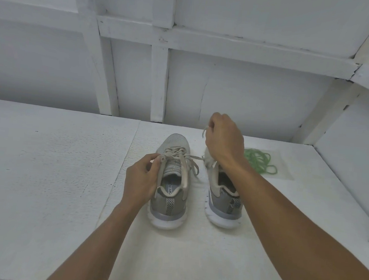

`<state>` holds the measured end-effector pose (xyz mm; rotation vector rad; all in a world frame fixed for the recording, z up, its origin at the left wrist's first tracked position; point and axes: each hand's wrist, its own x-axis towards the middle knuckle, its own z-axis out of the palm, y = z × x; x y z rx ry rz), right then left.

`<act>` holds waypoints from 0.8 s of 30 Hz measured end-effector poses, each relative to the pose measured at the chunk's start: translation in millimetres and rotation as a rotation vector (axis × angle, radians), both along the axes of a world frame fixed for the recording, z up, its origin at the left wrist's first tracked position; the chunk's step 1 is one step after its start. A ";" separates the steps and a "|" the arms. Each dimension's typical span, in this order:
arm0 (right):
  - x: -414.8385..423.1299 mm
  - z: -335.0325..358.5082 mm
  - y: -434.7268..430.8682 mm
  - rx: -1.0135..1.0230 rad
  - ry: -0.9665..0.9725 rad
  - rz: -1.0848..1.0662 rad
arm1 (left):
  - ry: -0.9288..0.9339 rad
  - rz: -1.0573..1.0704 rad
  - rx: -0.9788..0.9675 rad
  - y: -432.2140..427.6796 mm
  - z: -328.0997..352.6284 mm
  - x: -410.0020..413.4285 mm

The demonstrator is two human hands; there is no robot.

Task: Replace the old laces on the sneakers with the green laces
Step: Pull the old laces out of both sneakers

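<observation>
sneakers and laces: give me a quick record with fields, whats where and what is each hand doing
left sneaker: upright, heel toward the camera; old lace threaded but loosened
right sneaker: beside it, not touching, partly hidden by the right forearm
left hand: grips the left sneaker's side by the eyelets
right hand: raised over the right sneaker's toe; fingers pinch one end of the old lace
green laces: loose coil on the white tabletop, right of the sneakers, untouched

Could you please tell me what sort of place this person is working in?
Probably a bare workshop or recording booth: a white-painted table, white panel walls braced with wooden battens, and the sneakers and green laces laid out.
</observation>
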<state>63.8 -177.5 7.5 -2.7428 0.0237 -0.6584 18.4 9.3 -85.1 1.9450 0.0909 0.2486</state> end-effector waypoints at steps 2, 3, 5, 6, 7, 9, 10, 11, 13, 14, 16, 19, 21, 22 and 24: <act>0.1 -3.7 2.7 -0.036 0.109 0.027 | 0.001 -0.002 0.003 -0.2 1.6 -1.1; -0.4 -6.1 4.7 -0.066 0.206 0.073 | 0.001 -0.005 0.007 -0.2 2.4 -1.5; -3.8 -10.5 9.3 -0.114 0.343 0.167 | -0.005 -0.014 0.034 0.0 4.5 -2.0; -7.4 -10.9 11.5 -0.083 0.348 0.190 | -0.012 -0.023 0.056 0.2 5.6 -1.7; -10.9 -9.9 13.4 -0.024 0.330 0.200 | -0.019 -0.034 0.083 0.2 6.4 -1.1; -18.4 -8.1 18.3 0.096 0.299 0.215 | -0.040 -0.051 0.162 1.5 7.7 0.7; -23.6 -8.1 21.2 0.148 0.300 0.226 | -0.057 -0.056 0.201 1.7 8.2 2.5; -28.8 -9.1 24.2 0.194 0.311 0.233 | -0.075 -0.060 0.228 2.1 8.4 4.6; -38.7 -13.3 29.0 0.245 0.354 0.228 | -0.094 -0.066 0.233 1.0 11.6 8.0; -41.8 -18.3 31.0 0.250 0.377 0.214 | -0.106 -0.070 0.236 -0.3 14.2 9.1; -45.2 -30.0 33.2 0.262 0.393 0.171 | -0.144 -0.083 0.275 -5.2 21.4 11.1; -48.4 -42.0 35.0 0.318 0.367 0.100 | -0.153 -0.147 0.407 -12.9 32.1 17.5; -51.5 -47.3 37.7 0.334 0.333 0.087 | -0.145 -0.237 0.521 -14.9 33.5 24.8; -53.2 -49.3 39.1 0.351 0.318 0.080 | -0.137 -0.273 0.567 -15.6 34.7 27.3; -56.0 -53.2 41.5 0.394 0.290 0.061 | -0.122 -0.305 0.638 -17.1 38.0 30.1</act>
